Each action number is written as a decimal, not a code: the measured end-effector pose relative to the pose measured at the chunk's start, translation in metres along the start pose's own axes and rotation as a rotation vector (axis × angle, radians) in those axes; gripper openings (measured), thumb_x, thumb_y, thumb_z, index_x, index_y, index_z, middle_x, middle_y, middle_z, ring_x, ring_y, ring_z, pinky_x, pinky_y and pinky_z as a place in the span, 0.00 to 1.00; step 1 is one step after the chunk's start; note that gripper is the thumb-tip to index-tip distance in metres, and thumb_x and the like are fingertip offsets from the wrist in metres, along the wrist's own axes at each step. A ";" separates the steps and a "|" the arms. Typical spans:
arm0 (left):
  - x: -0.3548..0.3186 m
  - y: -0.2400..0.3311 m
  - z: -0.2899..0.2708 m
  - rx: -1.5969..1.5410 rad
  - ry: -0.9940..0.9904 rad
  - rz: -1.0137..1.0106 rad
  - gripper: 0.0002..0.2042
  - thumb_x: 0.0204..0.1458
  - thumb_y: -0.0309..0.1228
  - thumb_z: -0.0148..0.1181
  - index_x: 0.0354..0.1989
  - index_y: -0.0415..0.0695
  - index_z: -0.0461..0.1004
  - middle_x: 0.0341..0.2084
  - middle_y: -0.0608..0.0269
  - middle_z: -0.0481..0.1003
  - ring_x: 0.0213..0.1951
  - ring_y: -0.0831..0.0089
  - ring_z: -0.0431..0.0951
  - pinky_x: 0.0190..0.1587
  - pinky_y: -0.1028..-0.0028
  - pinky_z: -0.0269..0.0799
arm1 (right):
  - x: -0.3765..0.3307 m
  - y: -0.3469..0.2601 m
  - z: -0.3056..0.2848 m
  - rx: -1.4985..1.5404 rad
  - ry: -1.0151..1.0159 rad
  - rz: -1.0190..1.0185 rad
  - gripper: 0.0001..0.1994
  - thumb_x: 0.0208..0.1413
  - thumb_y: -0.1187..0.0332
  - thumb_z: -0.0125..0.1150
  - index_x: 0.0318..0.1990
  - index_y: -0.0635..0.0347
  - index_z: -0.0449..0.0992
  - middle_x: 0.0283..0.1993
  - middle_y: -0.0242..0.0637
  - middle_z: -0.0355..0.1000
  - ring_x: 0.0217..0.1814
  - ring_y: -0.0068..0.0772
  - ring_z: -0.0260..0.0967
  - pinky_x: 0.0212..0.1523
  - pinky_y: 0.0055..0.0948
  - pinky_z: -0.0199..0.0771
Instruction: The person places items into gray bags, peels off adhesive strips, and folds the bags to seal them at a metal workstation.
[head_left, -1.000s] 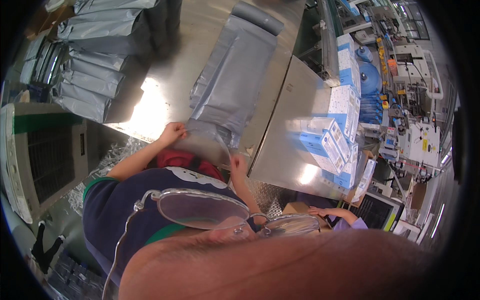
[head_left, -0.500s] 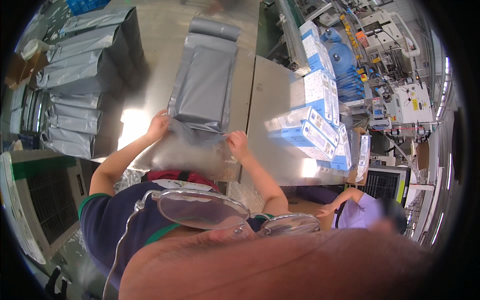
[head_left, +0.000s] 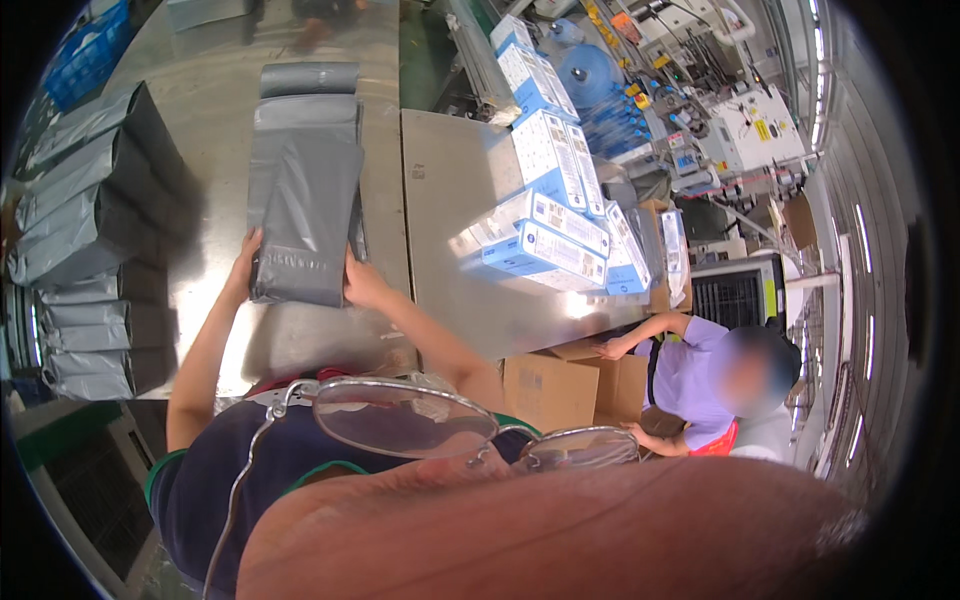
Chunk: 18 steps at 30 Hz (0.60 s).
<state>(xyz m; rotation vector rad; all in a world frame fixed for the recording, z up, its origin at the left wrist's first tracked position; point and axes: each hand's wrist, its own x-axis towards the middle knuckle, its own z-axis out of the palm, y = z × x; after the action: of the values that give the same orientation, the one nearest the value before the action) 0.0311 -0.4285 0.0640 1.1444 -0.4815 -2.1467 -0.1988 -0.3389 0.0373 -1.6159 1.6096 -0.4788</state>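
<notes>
The grey plastic bag's [head_left: 305,215] loose near end, pinched and held out half a second ago, now appears turned up over its body, so the fold looks largely made. Near the table's [head_left: 215,110] near edge, left hand [head_left: 245,262] and right hand [head_left: 366,283] flank it, fingers partly curled; whether they grip cannot be told.

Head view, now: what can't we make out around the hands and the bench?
All in the head view:
Left hand and right hand: how their fingers close, partly hidden by the stacked flat grey plastic bags.
Anything inside those bags: hidden by opaque film.
Open brown cardboard box: its bottom, hidden by its walls and flap.
Blue plastic basket: cut off by the top edge.
Blue-and-white cartons: fine print too small.
</notes>
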 end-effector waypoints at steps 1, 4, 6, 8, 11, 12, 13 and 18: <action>-0.001 0.003 0.006 -0.015 0.016 0.014 0.34 0.40 0.31 0.56 0.54 0.43 0.43 0.46 0.55 0.59 0.46 0.66 0.63 0.46 0.70 0.60 | -0.001 0.006 0.002 0.196 -0.099 -0.184 0.38 0.40 0.63 0.52 0.57 0.60 0.37 0.45 0.54 0.59 0.43 0.48 0.61 0.45 0.35 0.57; -0.019 0.005 -0.008 0.528 -0.124 -0.052 0.43 0.34 0.30 0.59 0.54 0.33 0.35 0.48 0.45 0.54 0.48 0.62 0.60 0.48 0.72 0.58 | -0.030 0.017 -0.110 -0.406 0.017 -0.067 0.40 0.30 0.54 0.63 0.51 0.65 0.53 0.52 0.49 0.51 0.55 0.43 0.48 0.54 0.34 0.47; -0.026 0.015 -0.002 0.617 -0.106 0.055 0.41 0.30 0.29 0.61 0.53 0.33 0.40 0.47 0.47 0.56 0.47 0.63 0.61 0.48 0.71 0.58 | -0.067 0.085 -0.187 -0.407 0.389 -0.037 0.43 0.20 0.59 0.67 0.50 0.64 0.55 0.50 0.49 0.54 0.53 0.47 0.49 0.53 0.36 0.48; -0.059 0.038 0.016 0.784 -0.051 0.176 0.41 0.28 0.28 0.61 0.53 0.35 0.44 0.47 0.50 0.57 0.48 0.65 0.59 0.49 0.70 0.56 | -0.108 0.153 -0.227 -0.858 0.325 -0.062 0.46 0.17 0.64 0.68 0.53 0.56 0.51 0.50 0.42 0.55 0.53 0.44 0.49 0.51 0.42 0.48; -0.128 0.080 -0.002 1.175 -0.038 0.472 0.42 0.26 0.28 0.62 0.53 0.37 0.45 0.48 0.50 0.56 0.50 0.65 0.57 0.51 0.72 0.52 | -0.122 0.156 -0.218 -0.872 0.347 0.006 0.49 0.16 0.68 0.68 0.54 0.52 0.47 0.51 0.40 0.52 0.56 0.42 0.45 0.52 0.43 0.45; -0.146 0.095 -0.008 1.433 -0.122 0.695 0.42 0.25 0.28 0.62 0.54 0.38 0.45 0.48 0.51 0.55 0.50 0.66 0.56 0.52 0.72 0.51 | -0.124 0.163 -0.216 -0.860 0.393 -0.009 0.49 0.17 0.68 0.67 0.55 0.52 0.46 0.51 0.41 0.52 0.55 0.42 0.45 0.52 0.43 0.45; -0.174 0.116 -0.014 1.533 -0.108 0.732 0.43 0.24 0.28 0.62 0.55 0.44 0.45 0.48 0.51 0.55 0.49 0.65 0.57 0.51 0.71 0.52 | -0.130 0.165 -0.217 -0.857 0.431 0.008 0.48 0.17 0.67 0.67 0.55 0.51 0.47 0.50 0.41 0.52 0.55 0.43 0.45 0.52 0.43 0.45; -0.288 0.205 -0.090 1.841 0.352 0.777 0.26 0.32 0.17 0.51 0.46 0.47 0.57 0.40 0.57 0.62 0.46 0.67 0.61 0.48 0.60 0.52 | -0.128 0.137 -0.219 -0.991 0.377 0.186 0.47 0.18 0.67 0.67 0.54 0.50 0.47 0.47 0.44 0.54 0.53 0.45 0.47 0.51 0.42 0.46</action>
<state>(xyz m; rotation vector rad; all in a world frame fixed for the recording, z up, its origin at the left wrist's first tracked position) 0.2999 -0.3785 0.3056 1.5752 -2.3898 -0.3511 -0.4675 -0.2581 0.1046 -2.1005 2.4862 0.1890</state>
